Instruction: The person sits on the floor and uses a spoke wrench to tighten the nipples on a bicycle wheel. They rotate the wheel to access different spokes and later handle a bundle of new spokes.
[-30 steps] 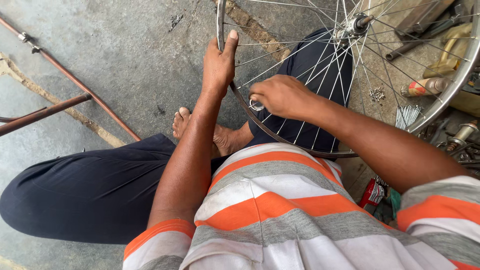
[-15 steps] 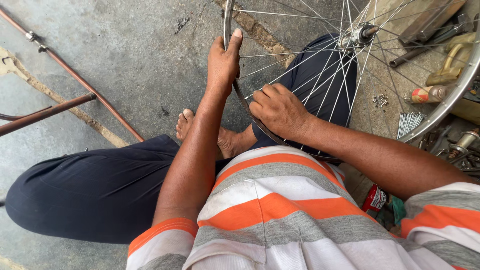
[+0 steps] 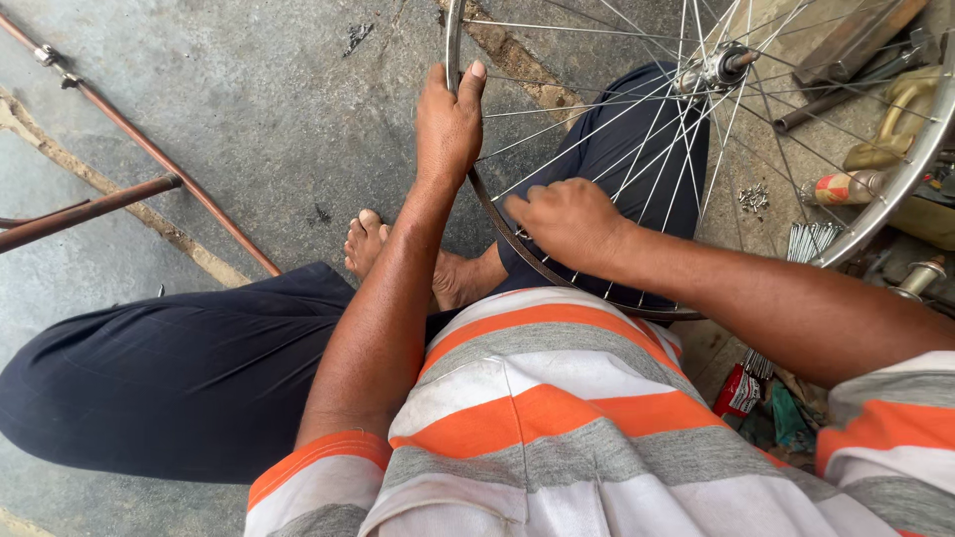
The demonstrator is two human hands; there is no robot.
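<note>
Your left hand (image 3: 448, 124) gripped the silver spoked bicycle wheel's metal rim (image 3: 460, 40), upright over your lap; your right hand (image 3: 567, 221) pinched among thin spokes (image 3: 637, 109) below it. Light, stiff, probably slick; the rim was the hold, since spokes bend.

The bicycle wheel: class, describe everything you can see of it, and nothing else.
The bicycle wheel is a bare, silvery metal rim without a tyre, laced with thin crossing spokes running to a central hub. It stands tilted over the seated person's lap and the concrete floor. The left hand grips the rim's edge; the right hand rests among the spokes near the rim.
</note>
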